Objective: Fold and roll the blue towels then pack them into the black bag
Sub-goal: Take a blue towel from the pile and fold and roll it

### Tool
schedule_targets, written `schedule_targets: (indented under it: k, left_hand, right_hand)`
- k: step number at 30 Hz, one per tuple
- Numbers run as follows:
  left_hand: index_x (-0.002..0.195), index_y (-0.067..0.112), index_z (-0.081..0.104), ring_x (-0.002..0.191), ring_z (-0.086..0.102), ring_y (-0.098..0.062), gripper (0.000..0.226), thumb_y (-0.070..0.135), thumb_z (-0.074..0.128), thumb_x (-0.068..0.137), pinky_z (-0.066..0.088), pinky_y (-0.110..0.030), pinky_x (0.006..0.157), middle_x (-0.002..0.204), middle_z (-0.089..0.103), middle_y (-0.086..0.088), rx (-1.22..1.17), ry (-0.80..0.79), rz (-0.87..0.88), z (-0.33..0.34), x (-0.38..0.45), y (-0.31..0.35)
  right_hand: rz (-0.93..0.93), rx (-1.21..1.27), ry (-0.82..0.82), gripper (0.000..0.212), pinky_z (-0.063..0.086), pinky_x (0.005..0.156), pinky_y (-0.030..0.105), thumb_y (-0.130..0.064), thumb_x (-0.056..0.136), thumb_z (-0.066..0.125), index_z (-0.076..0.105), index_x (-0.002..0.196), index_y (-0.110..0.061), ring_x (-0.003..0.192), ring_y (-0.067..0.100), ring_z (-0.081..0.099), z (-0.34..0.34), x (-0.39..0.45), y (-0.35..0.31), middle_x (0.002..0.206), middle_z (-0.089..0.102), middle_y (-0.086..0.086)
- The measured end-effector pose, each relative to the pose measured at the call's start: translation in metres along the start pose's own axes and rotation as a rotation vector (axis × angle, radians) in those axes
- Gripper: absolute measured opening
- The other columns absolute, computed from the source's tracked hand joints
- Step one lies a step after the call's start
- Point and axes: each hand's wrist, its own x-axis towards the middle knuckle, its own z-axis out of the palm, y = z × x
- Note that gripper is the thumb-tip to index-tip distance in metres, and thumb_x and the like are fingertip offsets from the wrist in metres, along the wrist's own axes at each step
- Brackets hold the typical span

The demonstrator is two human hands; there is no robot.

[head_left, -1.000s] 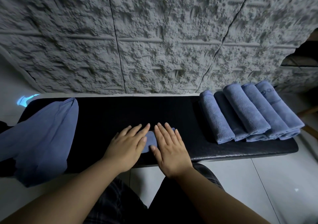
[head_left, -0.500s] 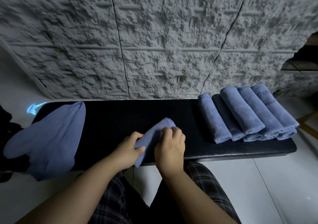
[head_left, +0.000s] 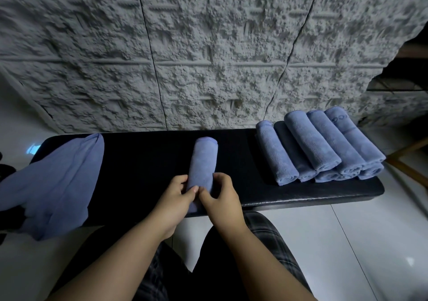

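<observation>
Both your hands are on the rolled blue microfibre towel (head_left: 203, 161), a soft, fuzzy cylinder lying lengthwise on the padded black leather-look tabletop (head_left: 150, 161), its far end pointing to twelve o'clock with a stitched hem showing. Your left hand (head_left: 172, 200) curls round the near end from the nine o'clock side, fingers wrapped on the cloth, thumb across the top. Your right hand (head_left: 221, 199) grips the same end from three o'clock, fingers bent over the roll, thumb meeting the left thumb on top.

Out at two o'clock sits the stack of finished blue towel rolls (head_left: 322, 148), plush tubes laid side by side and in two layers, spiral ends facing you; the far right one carries faint embossed lettering too blurred to read. At nine o'clock a loose blue unfolded towel (head_left: 60, 182) drapes limp and smooth over the tabletop's left end, hanging past the near edge.

Behind everything stands the rough grey stone-textured wall (head_left: 208, 57), pitted and split by dark panel seams. Glossy white floor tiles (head_left: 359, 242) shine at five o'clock.
</observation>
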Motion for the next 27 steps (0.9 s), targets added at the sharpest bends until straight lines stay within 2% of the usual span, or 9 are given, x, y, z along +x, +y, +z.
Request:
schedule_targets:
  k: [2, 7, 11, 15, 17, 19, 21, 23, 27]
  left_hand:
    - [0.127, 0.014, 0.045, 0.102, 0.063, -0.017, 0.031, 0.010, 0.047, 0.096, 0.049, -0.039, 0.092, 0.116, 0.062, -0.003, -0.099, 0.002, 0.008, 0.012, 0.001, 0.008]
    - [0.123, 0.014, 0.044, 0.090, 0.062, -0.013, 0.032, -0.003, 0.040, 0.096, 0.054, -0.023, 0.073, 0.103, 0.063, -0.002, -0.323, -0.073, 0.046, 0.049, 0.000, 0.037]
    - [0.131, 0.005, 0.041, 0.101, 0.061, -0.021, 0.038, -0.003, 0.043, 0.095, 0.053, -0.032, 0.081, 0.121, 0.059, -0.012, -0.362, -0.113, 0.059, 0.078, 0.008, 0.052]
    - [0.120, 0.011, 0.044, 0.097, 0.060, -0.019, 0.032, -0.006, 0.046, 0.093, 0.051, -0.034, 0.085, 0.124, 0.055, -0.016, -0.325, -0.121, 0.085, 0.111, 0.013, 0.063]
    - [0.122, 0.007, 0.044, 0.105, 0.057, -0.021, 0.033, -0.007, 0.044, 0.093, 0.048, -0.033, 0.091, 0.133, 0.049, -0.020, -0.302, -0.159, 0.087, 0.127, 0.015, 0.067]
    - [0.133, 0.003, 0.040, 0.112, 0.050, -0.014, 0.040, -0.007, 0.042, 0.094, 0.043, -0.028, 0.095, 0.140, 0.043, -0.016, -0.246, -0.213, 0.100, 0.138, 0.015, 0.070]
    - [0.140, 0.004, 0.035, 0.108, 0.043, -0.003, 0.046, -0.007, 0.040, 0.095, 0.038, -0.021, 0.094, 0.140, 0.043, -0.005, -0.195, -0.287, 0.120, 0.146, 0.015, 0.075]
    - [0.142, 0.006, 0.033, 0.104, 0.041, 0.002, 0.048, -0.005, 0.039, 0.095, 0.036, -0.017, 0.093, 0.130, 0.045, 0.008, -0.131, -0.356, 0.142, 0.152, 0.016, 0.077]
    - [0.141, 0.025, 0.035, 0.117, 0.045, -0.002, 0.053, 0.006, 0.045, 0.093, 0.036, -0.025, 0.104, 0.136, 0.048, -0.001, 0.042, -0.338, 0.236, 0.162, 0.024, 0.067]
  right_hand:
    - [-0.004, 0.064, 0.035, 0.045, 0.042, 0.064, 0.002, -0.028, 0.084, 0.067, 0.047, 0.124, -0.021, 0.083, -0.025, 0.051, -0.007, 0.000, -0.002, 0.101, 0.058, -0.018]
    - [-0.011, 0.245, 0.130, 0.052, 0.048, 0.077, 0.009, -0.026, 0.082, 0.070, 0.049, 0.129, -0.030, 0.094, -0.014, 0.058, -0.034, 0.002, -0.006, 0.114, 0.062, -0.017]
    - [-0.020, 0.354, 0.230, 0.049, 0.051, 0.082, 0.016, -0.022, 0.081, 0.072, 0.052, 0.123, -0.035, 0.094, -0.008, 0.062, -0.060, 0.007, -0.005, 0.110, 0.063, -0.019]
    - [0.044, 0.381, 0.381, 0.031, 0.056, 0.078, 0.031, -0.024, 0.073, 0.072, 0.057, 0.099, -0.031, 0.084, 0.012, 0.068, -0.090, 0.022, -0.003, 0.092, 0.070, -0.005]
    - [0.090, 0.409, 0.425, 0.043, 0.055, 0.074, 0.035, -0.031, 0.061, 0.071, 0.059, 0.101, -0.021, 0.077, 0.016, 0.066, -0.103, 0.032, -0.004, 0.087, 0.070, 0.001]
    - [0.095, 0.484, 0.423, 0.049, 0.049, 0.058, 0.031, -0.030, 0.057, 0.066, 0.061, 0.099, -0.006, 0.062, 0.016, 0.058, -0.115, 0.041, -0.006, 0.074, 0.064, 0.003]
    - [0.093, 0.563, 0.431, 0.031, 0.035, 0.048, 0.025, -0.022, 0.062, 0.062, 0.059, 0.085, -0.003, 0.053, 0.017, 0.043, -0.125, 0.048, -0.006, 0.062, 0.050, 0.008]
    - [0.120, 0.604, 0.457, 0.017, 0.032, 0.051, 0.026, -0.016, 0.071, 0.061, 0.059, 0.082, -0.005, 0.061, 0.021, 0.040, -0.135, 0.051, -0.007, 0.068, 0.048, 0.012]
    - [0.198, 0.543, 0.475, 0.013, 0.037, 0.046, 0.022, -0.012, 0.085, 0.057, 0.058, 0.082, 0.001, 0.055, 0.021, 0.047, -0.146, 0.055, -0.005, 0.069, 0.053, 0.012]
